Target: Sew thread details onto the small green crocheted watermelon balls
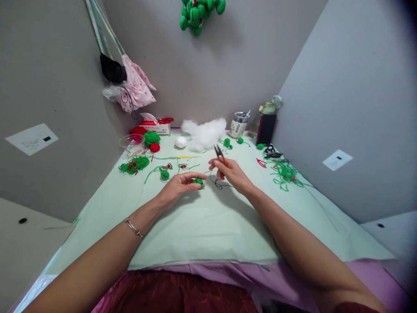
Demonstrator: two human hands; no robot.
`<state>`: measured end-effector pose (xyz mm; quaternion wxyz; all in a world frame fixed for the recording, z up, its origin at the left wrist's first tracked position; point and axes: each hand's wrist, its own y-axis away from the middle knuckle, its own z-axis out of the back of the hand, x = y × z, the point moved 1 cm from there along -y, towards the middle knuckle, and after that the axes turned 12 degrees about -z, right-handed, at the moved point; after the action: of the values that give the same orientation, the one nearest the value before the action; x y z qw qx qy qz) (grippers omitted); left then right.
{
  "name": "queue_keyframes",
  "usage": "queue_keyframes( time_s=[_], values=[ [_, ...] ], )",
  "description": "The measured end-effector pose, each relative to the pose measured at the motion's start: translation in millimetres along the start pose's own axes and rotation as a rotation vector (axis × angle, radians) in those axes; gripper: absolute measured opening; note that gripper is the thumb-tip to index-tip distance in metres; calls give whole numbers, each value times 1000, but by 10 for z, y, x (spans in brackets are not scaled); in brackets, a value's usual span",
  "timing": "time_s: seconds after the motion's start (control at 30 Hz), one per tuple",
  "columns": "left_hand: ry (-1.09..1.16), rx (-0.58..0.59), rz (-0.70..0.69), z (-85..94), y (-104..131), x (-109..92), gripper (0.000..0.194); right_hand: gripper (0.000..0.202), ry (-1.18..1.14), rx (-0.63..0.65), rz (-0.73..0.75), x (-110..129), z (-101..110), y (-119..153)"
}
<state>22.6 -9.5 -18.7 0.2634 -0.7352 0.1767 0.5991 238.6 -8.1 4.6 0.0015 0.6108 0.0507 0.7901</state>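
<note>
Between the thumb and fingers of my left hand is a small green crocheted piece, held just above the table. My right hand grips small scissors with orange handles, blades pointing up and away from me. A thin black thread lies looped on the table between and below the hands. Left of my left hand rest a small green ball and a red and green piece with loose yarn ends. Behind them lies a yellow-handled crochet hook.
White stuffing lies at the back, beside a white ball. Green yarn tangles lie left and right. A tissue box, pen tin, bottle and dark phone stand along the back.
</note>
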Motion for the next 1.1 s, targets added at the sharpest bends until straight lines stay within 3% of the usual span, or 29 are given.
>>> queue_keyframes(
  time_s=[0.07,0.13,0.27,0.4,0.97,1.03,1.1],
  values=[
    [-20,-45,-22,26,-12,-8,42,43,87,-43,53,43,104,51],
    [-57,-89,-45,55,-21,-22,47,44,217,19,86,100,149,125],
    [-100,-144,-104,83,-27,-55,50,51,410,203,125,201,60,267],
    [-84,-158,-117,64,-21,-89,52,48,503,191,103,209,-40,283],
    [-151,-78,-67,3,8,-94,56,44,399,174,66,114,-138,250],
    [-156,-67,-61,17,5,-105,56,45,353,223,70,150,-92,268],
    [-161,-70,-59,49,-2,-111,58,44,328,353,63,200,-23,293]
  ],
)
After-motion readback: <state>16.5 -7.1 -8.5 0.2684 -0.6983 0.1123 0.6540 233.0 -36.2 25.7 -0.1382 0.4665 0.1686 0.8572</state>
